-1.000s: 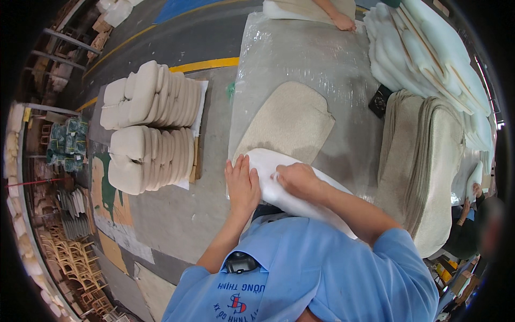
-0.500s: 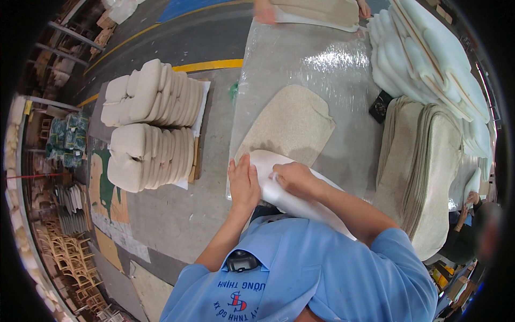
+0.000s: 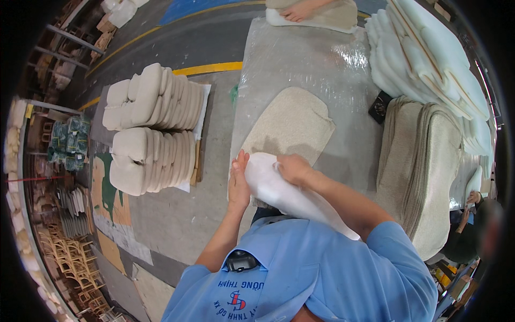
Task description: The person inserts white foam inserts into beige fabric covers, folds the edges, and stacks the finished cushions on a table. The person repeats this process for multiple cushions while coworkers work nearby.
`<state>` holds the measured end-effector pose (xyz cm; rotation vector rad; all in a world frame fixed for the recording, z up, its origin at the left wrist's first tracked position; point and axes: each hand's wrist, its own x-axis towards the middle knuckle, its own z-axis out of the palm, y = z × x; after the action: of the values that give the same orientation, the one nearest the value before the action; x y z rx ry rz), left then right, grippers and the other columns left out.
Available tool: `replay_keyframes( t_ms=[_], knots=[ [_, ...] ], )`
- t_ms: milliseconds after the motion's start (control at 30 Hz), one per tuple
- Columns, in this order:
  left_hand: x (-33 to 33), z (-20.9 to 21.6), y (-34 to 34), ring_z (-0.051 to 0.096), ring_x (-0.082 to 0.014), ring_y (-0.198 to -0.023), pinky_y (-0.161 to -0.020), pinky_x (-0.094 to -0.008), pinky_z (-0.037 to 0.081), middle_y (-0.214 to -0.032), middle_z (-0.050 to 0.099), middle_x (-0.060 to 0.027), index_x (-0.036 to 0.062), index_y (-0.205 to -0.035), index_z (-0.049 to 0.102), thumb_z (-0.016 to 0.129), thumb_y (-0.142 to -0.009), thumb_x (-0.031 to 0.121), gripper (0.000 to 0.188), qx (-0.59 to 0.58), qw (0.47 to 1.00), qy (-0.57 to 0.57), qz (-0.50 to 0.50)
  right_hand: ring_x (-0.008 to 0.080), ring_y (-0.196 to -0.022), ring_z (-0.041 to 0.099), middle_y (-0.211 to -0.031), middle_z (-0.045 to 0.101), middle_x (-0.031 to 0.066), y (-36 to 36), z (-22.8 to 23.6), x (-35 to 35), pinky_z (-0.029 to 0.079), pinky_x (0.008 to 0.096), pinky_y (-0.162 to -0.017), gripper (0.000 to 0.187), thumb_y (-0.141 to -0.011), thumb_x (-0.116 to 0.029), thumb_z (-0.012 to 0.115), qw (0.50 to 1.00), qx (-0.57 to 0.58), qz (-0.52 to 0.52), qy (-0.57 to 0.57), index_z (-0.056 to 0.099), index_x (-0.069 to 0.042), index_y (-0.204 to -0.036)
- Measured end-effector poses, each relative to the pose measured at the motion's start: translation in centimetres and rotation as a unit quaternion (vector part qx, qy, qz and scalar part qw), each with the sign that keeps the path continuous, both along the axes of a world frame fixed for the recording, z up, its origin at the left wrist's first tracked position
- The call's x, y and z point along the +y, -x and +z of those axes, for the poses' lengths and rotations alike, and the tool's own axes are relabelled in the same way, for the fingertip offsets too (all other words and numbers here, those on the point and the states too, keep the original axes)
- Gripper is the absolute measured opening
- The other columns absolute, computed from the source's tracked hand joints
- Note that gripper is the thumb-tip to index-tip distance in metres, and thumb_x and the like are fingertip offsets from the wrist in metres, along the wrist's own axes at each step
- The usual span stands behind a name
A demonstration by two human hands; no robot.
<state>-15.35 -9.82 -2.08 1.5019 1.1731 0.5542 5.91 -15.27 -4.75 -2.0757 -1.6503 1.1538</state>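
A white padded sheet (image 3: pixel 271 180), smooth and rounded at its far end, lies in front of my body at the near edge of the table. My right hand (image 3: pixel 294 170) is closed on its upper edge, fingers curled over it. Against its left end rests my left hand (image 3: pixel 239 177), fingers stretched out and grasping nothing. Just beyond lies a beige fabric cover (image 3: pixel 292 118), flat on the table, its near part hidden by the pad and my hands.
The table (image 3: pixel 316 59) is covered in clear film. Beige covers (image 3: pixel 413 161) are stacked at right, beside white padding sheets (image 3: pixel 413 59) and a small black object (image 3: pixel 380 106). At left stand stacked beige cushions (image 3: pixel 155 96). Across the table, another person's hand (image 3: pixel 298 11) rests on a cushion piece.
The white pad has become more tilted and rounded, its left end lifted. My left hand has turned edge-on. Across the table, the other person's hand has moved onto their piece.
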Motion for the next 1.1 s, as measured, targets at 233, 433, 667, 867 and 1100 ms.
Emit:
replay_keyframes(
  t_ms=[233,433,667,867,1100],
  knots=[
    [-0.2,-0.2,0.6,0.020,-0.0433,-0.163,-0.134,-0.0482,0.013,-0.166,0.049,-0.0177,0.0050,-0.168,0.037,0.013,-0.117,0.053,0.074,0.050,0.998,-0.047,0.010,0.0441,-0.111,0.070,-0.113,0.075,0.0235,2.3,4.9,-1.3,0.054,0.0531,-0.096,0.027,-0.105,-0.030,0.058,0.983,0.097,0.116,-0.108,0.067,-0.008,-0.119],
    [-1.9,4.6,-1.3,0.035,-0.0473,-0.156,-0.130,-0.0565,0.022,-0.154,0.058,-0.0233,0.0013,-0.153,0.056,0.041,-0.114,0.042,0.058,0.237,0.906,-0.328,-0.126,0.0470,-0.111,0.068,-0.114,0.074,0.0252,-4.1,-0.4,-4.2,0.053,0.0561,-0.096,0.024,-0.105,-0.024,0.059,0.995,0.054,-0.077,-0.016,0.067,-0.010,-0.124],
    [-4.8,5.9,-2.7,0.060,-0.0415,-0.137,-0.123,-0.0579,0.036,-0.144,0.068,-0.0167,0.0037,-0.135,0.069,0.052,-0.109,0.034,0.044,0.217,0.830,-0.306,-0.413,0.0403,-0.120,0.063,-0.127,0.066,0.0200,-3.9,0.7,-10.2,0.051,0.0511,-0.104,0.036,-0.101,-0.023,0.065,0.982,0.127,0.027,-0.139,0.065,-0.010,-0.135],
    [-2.3,7.0,-7.6,0.045,-0.0389,-0.153,-0.130,-0.0551,0.027,-0.161,0.054,-0.0170,0.0026,-0.153,0.056,0.040,-0.113,0.043,0.058,0.405,0.705,-0.224,-0.537,0.0487,-0.108,0.068,-0.114,0.073,0.0266,-7.0,-0.2,-14.0,0.054,0.0540,-0.094,0.024,-0.101,-0.011,0.060,0.990,0.065,-0.123,0.008,0.063,-0.002,-0.124],
    [-4.5,5.7,-8.2,0.044,-0.0409,-0.153,-0.131,-0.0543,0.025,-0.161,0.052,-0.0207,0.0000,-0.154,0.053,0.040,-0.113,0.041,0.059,0.298,0.751,-0.178,-0.561,0.0418,-0.135,0.056,-0.144,0.061,0.0242,-6.3,2.5,-14.6,0.046,0.0496,-0.110,0.045,-0.097,-0.017,0.061,0.989,0.142,-0.050,-0.004,0.062,-0.004,-0.141]
  ],
)
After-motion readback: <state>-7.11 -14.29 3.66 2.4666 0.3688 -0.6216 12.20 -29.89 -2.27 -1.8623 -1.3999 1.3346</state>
